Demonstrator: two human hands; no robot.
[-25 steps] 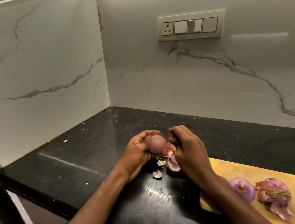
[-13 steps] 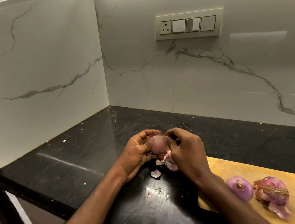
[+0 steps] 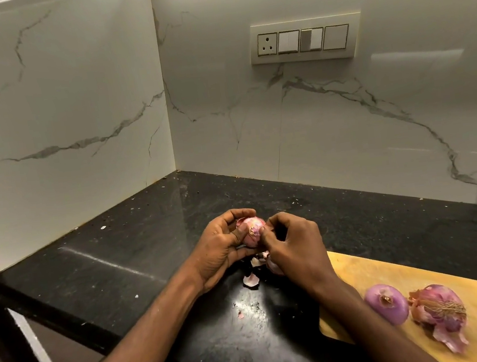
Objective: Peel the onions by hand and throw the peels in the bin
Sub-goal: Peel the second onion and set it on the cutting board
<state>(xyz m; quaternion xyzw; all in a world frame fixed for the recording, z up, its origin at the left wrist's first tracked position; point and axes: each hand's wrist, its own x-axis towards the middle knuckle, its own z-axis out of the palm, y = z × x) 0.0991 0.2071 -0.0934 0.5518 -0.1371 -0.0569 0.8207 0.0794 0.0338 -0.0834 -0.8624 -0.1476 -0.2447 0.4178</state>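
Observation:
My left hand (image 3: 223, 247) grips a small pink onion (image 3: 252, 229) just above the black counter (image 3: 138, 253). My right hand (image 3: 294, 244) pinches the skin at the onion's right side, fingertips against it. Loose peel pieces (image 3: 251, 280) lie on the counter below both hands, and part of a larger peel shows under my right palm. A peeled purple onion (image 3: 387, 304) and an onion with its papery skin hanging loose (image 3: 439, 311) rest on the wooden cutting board (image 3: 354, 275) at the lower right. No bin is in view.
White marble walls meet in a corner behind the counter. A switch and socket panel (image 3: 302, 40) is mounted on the back wall. The counter's front edge runs diagonally at the lower left, with floor below it.
The onion has been turned in my left hand, so a rough end with skin now faces me. My right hand has shifted its pinch up onto the onion's side.

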